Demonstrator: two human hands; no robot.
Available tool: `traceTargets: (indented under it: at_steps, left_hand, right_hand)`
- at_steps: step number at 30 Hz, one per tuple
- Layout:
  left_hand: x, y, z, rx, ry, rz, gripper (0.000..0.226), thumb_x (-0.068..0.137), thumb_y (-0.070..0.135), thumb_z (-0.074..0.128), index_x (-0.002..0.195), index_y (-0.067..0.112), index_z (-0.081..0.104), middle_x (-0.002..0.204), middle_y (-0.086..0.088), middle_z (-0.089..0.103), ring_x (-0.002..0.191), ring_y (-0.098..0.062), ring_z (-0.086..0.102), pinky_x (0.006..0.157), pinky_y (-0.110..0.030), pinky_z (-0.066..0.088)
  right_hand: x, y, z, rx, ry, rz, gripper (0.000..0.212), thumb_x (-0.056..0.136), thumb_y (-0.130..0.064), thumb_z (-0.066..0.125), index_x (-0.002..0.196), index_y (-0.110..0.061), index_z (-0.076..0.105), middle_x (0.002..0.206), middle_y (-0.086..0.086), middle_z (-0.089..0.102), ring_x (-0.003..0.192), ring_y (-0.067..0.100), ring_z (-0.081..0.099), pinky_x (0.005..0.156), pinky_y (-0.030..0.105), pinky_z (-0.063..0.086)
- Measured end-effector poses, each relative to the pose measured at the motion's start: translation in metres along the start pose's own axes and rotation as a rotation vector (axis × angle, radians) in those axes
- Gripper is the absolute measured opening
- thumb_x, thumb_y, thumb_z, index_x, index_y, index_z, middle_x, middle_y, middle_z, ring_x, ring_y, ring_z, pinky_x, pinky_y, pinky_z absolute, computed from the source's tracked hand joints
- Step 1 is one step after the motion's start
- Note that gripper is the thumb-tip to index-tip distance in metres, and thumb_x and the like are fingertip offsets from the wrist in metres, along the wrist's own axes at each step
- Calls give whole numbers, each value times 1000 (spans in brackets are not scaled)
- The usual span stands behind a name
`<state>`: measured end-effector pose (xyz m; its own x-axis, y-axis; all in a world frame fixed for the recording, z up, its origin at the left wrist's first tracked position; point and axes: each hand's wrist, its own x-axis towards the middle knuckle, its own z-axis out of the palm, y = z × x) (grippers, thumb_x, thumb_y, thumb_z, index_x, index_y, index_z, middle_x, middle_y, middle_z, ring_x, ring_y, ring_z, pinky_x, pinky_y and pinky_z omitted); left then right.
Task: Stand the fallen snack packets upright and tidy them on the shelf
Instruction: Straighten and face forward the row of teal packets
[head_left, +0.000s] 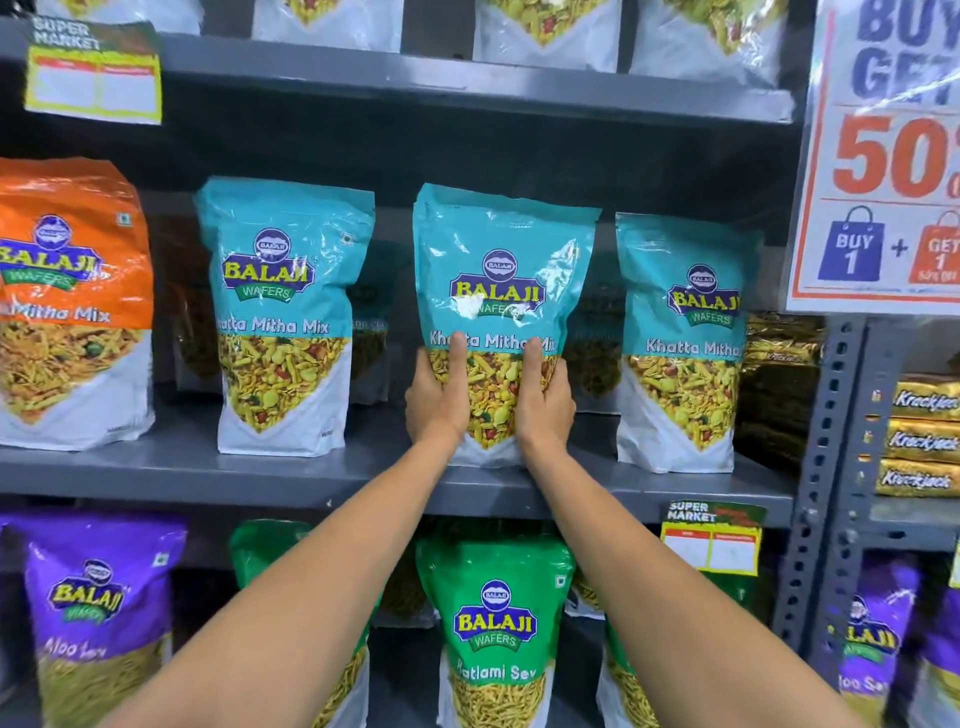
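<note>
Head view: left hand (434, 397) and right hand (545, 400) grip the upright teal packet (501, 291) from both sides, its base on the shelf (208, 473).

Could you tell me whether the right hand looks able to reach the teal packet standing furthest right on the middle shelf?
Probably yes: the right hand grips the middle teal packet, the rightmost teal packet stands next to it at the shelf front, nothing between, but the hand must let go first.

Both hands, left hand (435, 397) and right hand (546, 399), grip the middle teal packet (501, 270). It stands upright on the grey shelf (208, 473).
</note>
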<state>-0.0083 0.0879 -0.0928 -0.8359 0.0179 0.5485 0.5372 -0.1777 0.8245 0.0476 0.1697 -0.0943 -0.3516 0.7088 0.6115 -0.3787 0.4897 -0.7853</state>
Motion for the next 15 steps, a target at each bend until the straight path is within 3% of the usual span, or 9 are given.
traceTargets:
  at_steps: [4,7,9,12,15]
  left_hand:
    - [3,-4,-1,4,-21,-3,77,62,92,25,118,45,48,104,15,59,110,-22,59,87,-33,36]
    - [3,-6,-2,9,-26,-9,74,70,84,34,120,32,49,118,4,61,113,-24,58,90,-32,39]
    - [1,-4,-4,-18,103,29,67,78,71,45,117,16,48,122,-9,56,111,-27,56,92,-37,44]
    - [-8,2,-12,20,420,278,50,83,49,54,100,2,51,102,-16,54,92,-31,53,82,-39,42]
    - [-33,9,-5,-16,347,506,32,86,35,54,84,4,48,83,-10,50,73,-24,47,67,-35,39]
  right_hand:
    - [2,3,1,14,-5,-12,51,81,-75,34,103,-34,53,103,-9,64,95,11,53,82,28,34]
    - [1,3,2,-3,8,5,55,84,-71,36,105,-22,51,103,-2,62,90,13,51,79,28,34]
    - [0,1,-2,-10,154,-1,52,89,-61,38,101,-11,48,104,7,55,90,20,51,76,29,35]
    - [0,0,-24,56,409,-112,37,93,-42,42,89,-5,45,98,15,48,86,25,48,77,30,37]
    - [8,2,-64,37,532,-231,26,92,-29,44,85,-4,46,93,18,49,87,27,45,79,25,32]
